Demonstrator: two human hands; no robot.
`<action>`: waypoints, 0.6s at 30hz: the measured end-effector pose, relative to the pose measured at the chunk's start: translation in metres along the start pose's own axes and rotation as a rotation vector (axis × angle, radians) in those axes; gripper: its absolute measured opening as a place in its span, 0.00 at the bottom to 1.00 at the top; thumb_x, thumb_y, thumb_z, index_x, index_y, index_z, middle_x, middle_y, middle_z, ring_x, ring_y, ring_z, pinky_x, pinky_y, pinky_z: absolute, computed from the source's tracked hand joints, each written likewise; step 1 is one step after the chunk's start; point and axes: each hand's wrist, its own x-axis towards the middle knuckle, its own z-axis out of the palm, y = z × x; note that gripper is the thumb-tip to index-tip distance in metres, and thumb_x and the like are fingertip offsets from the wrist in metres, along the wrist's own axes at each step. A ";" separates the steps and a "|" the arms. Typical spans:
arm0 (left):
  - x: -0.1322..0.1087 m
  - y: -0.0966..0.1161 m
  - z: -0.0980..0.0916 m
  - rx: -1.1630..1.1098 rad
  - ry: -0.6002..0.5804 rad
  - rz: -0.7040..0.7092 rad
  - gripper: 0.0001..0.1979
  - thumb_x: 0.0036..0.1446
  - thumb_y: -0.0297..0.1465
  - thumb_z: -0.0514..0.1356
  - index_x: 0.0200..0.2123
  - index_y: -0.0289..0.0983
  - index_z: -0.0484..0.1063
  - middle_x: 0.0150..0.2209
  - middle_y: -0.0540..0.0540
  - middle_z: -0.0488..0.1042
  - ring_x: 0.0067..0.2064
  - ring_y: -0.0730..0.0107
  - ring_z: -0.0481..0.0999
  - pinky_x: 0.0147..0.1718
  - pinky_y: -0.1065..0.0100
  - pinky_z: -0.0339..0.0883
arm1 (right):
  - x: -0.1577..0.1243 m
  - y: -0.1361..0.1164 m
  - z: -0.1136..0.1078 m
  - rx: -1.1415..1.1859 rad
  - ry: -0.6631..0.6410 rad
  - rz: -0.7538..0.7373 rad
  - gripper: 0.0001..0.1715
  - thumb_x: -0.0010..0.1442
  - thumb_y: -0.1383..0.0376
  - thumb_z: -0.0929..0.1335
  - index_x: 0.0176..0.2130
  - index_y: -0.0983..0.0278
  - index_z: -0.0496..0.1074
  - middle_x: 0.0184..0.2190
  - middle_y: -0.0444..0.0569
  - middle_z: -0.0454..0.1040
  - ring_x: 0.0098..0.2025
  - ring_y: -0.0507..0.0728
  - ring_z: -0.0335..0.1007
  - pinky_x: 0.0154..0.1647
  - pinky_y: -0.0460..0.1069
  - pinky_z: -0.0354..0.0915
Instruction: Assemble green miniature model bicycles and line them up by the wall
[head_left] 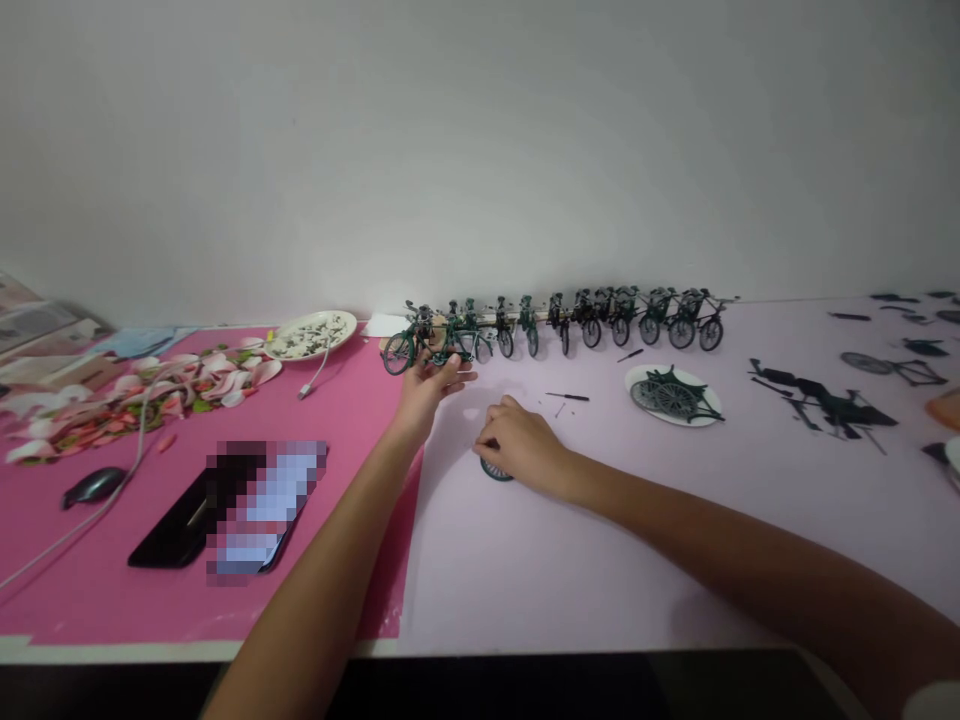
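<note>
My left hand is closed around a green model bicycle, held up in front of the row at the back. One spoked wheel shows at its left end; I see no wheel at its right end. My right hand is low over the pale tabletop, fingers pinched together at a small spoked wheel. Part of that wheel is hidden beneath the fingers. Right of this hand lie a small screwdriver and a few tiny parts.
Several finished model bicycles stand along the wall. A white plate holds wheels and green frames. Dark bicycle parts lie at right. On the pink cover are phones, petals, a mouse and a plate of small pieces.
</note>
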 end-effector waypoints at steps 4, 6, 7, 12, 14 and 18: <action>0.000 0.000 0.001 0.024 -0.001 -0.004 0.26 0.51 0.44 0.73 0.46 0.37 0.70 0.42 0.40 0.82 0.43 0.53 0.85 0.45 0.60 0.71 | 0.003 -0.016 -0.010 -0.165 -0.129 -0.006 0.16 0.67 0.70 0.69 0.27 0.64 0.80 0.36 0.56 0.76 0.45 0.62 0.67 0.28 0.51 0.56; 0.000 0.000 0.000 0.034 -0.005 -0.004 0.27 0.51 0.45 0.73 0.47 0.37 0.70 0.42 0.39 0.82 0.44 0.53 0.85 0.45 0.59 0.71 | 0.003 -0.021 -0.010 -0.215 -0.157 -0.032 0.15 0.68 0.73 0.66 0.33 0.65 0.80 0.42 0.57 0.76 0.48 0.63 0.67 0.30 0.50 0.59; 0.000 0.000 0.000 0.036 -0.007 -0.002 0.27 0.50 0.45 0.73 0.47 0.37 0.70 0.43 0.39 0.82 0.44 0.52 0.85 0.45 0.59 0.71 | 0.004 -0.022 -0.009 -0.229 -0.162 -0.039 0.14 0.69 0.73 0.65 0.37 0.65 0.80 0.45 0.57 0.75 0.50 0.63 0.67 0.32 0.50 0.60; 0.001 0.000 0.000 0.044 -0.007 -0.002 0.27 0.51 0.45 0.73 0.47 0.37 0.69 0.42 0.39 0.82 0.44 0.52 0.85 0.45 0.58 0.71 | 0.007 -0.012 0.007 -0.216 -0.156 -0.061 0.11 0.69 0.75 0.65 0.45 0.67 0.77 0.47 0.58 0.73 0.50 0.62 0.67 0.36 0.51 0.63; 0.000 0.000 0.000 0.048 -0.004 -0.007 0.26 0.51 0.45 0.73 0.46 0.37 0.70 0.42 0.39 0.82 0.44 0.53 0.85 0.45 0.58 0.72 | 0.008 -0.007 0.011 -0.184 -0.142 -0.085 0.11 0.70 0.75 0.64 0.46 0.67 0.76 0.46 0.57 0.73 0.49 0.61 0.66 0.37 0.51 0.62; 0.000 0.000 0.000 0.054 -0.006 -0.010 0.26 0.51 0.45 0.73 0.45 0.37 0.70 0.42 0.39 0.82 0.44 0.52 0.85 0.45 0.57 0.72 | 0.012 0.001 0.015 -0.147 -0.125 -0.140 0.08 0.71 0.73 0.65 0.44 0.67 0.74 0.44 0.57 0.72 0.49 0.62 0.65 0.38 0.52 0.61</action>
